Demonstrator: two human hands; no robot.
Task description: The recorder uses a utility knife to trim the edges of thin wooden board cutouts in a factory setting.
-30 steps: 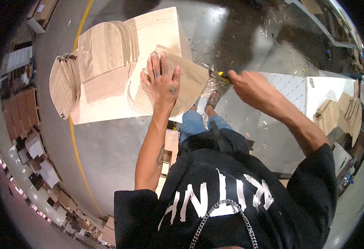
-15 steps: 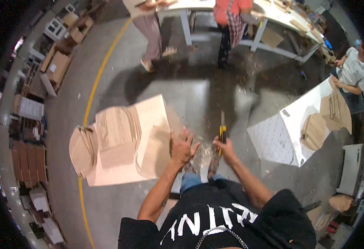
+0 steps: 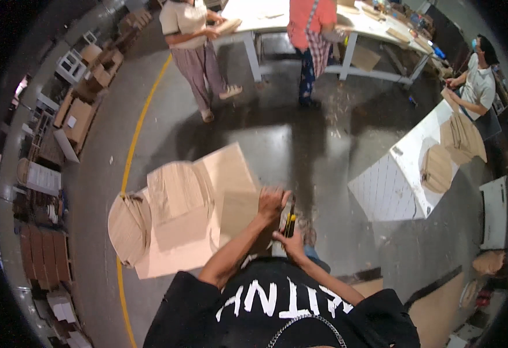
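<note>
My right hand [image 3: 290, 242] is wrapped round a yellow-and-black utility knife [image 3: 290, 224], its blade pointing away from me. Close to the blade tip is my left hand [image 3: 272, 200], with its fingers curled; whatever is in them is hidden. The left hand is by the right edge of a pale wooden board [image 3: 230, 168]. On that board, to the left, lie a stack of thin wooden pieces with a curved top [image 3: 175, 185] and a rounded stack of wooden pieces [image 3: 129, 229].
At right, a white panel [image 3: 407, 174] carries more wooden stacks [image 3: 437, 168]; a person [image 3: 480, 87] stands at its far end. Two people [image 3: 190, 35] [image 3: 309, 35] work at a long table [image 3: 254, 23]. Cartons and boards [image 3: 80, 116] line the left side.
The knife has moved left and nearer my body, toward my left hand. My left hand's spread fingers have curled and it has shifted right. The view has turned slightly.
</note>
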